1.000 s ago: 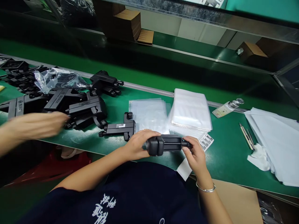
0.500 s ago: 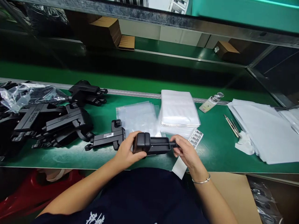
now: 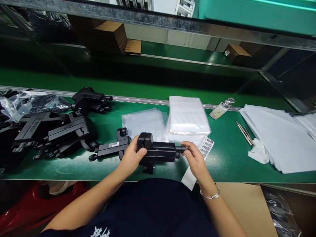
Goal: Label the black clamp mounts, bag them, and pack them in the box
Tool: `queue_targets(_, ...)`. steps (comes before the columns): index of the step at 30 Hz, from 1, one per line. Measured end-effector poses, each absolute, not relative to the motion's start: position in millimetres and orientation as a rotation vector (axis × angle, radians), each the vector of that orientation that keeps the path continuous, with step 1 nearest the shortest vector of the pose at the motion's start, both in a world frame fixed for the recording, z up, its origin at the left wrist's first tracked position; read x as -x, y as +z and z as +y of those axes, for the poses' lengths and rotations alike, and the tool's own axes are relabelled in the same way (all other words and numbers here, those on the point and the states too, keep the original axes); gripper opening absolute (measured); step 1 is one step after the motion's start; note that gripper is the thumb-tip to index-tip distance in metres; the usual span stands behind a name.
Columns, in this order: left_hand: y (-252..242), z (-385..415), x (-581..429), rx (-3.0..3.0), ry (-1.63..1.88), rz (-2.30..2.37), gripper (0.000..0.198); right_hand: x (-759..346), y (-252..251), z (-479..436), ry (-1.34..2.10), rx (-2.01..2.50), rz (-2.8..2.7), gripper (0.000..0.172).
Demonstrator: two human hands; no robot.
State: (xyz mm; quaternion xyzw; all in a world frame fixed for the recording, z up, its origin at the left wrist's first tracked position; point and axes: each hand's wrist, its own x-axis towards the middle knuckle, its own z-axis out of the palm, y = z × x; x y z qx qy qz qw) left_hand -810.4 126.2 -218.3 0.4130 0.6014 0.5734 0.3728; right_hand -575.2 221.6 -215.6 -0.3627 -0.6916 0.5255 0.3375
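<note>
A black plastic clamp-like holder (image 3: pixel 161 153) is held level above the front part of the bench. My left hand (image 3: pixel 133 155) is closed around its thick left end, thumb on the near side. At the right end, the fingers of my right hand (image 3: pixel 195 158) pinch the narrow knobbed tip. Just left of my left hand, a similar black holder (image 3: pixel 111 148) with a small white label lies on the bench. Beneath my right hand is a strip of printed labels (image 3: pixel 206 147), partly hidden. Behind the held piece lie loose clear plastic bags (image 3: pixel 144 123).
More black holders (image 3: pixel 70 133) are piled at left, some under clear plastic wrap (image 3: pixel 32 102). A stack of white bags (image 3: pixel 189 115) stands at centre. To the right are a small bottle (image 3: pixel 221 109), tweezers (image 3: pixel 244 133), crumpled tissue (image 3: pixel 258 151) and white sheets (image 3: pixel 278 138). A metal shelf edge (image 3: pixel 158 21) crosses above.
The held holder has rolled over in my hands: its open channel has turned out of sight, a closed long side shows, and a small part now sticks out below. Both hands keep their grip.
</note>
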Motion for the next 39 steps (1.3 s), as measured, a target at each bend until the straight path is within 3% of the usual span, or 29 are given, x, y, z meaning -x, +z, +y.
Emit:
queue_targets(11,-229,141,803,-0.870,1.437,1.480,0.058,592,-235,225,1.742,0.904,-1.472,0.029)
queue_targets(17,-221,137,799,-1.022,1.438,1.533,0.063,596,-248,230,1.519,0.953,-1.392,0.024)
queue_targets(20,-219,136,799,-1.181,1.434,1.540,0.073,600,-252,229,1.507,1.066,-1.404,0.030)
queue_targets(25,-220,138,802,-1.047,1.477,1.592,0.060,601,-254,229,1.515,0.934,-1.445,0.033)
queue_targets(30,-222,136,801,-1.187,1.534,1.532,0.068,600,-251,232,1.380,1.051,-1.522,0.037)
queue_targets(35,-223,138,803,-0.952,1.581,1.519,0.056,601,-249,230,1.342,0.924,-1.629,0.036)
queue_targets(39,-224,135,803,-0.966,1.639,1.468,0.062,602,-247,232,1.309,0.914,-1.600,0.036)
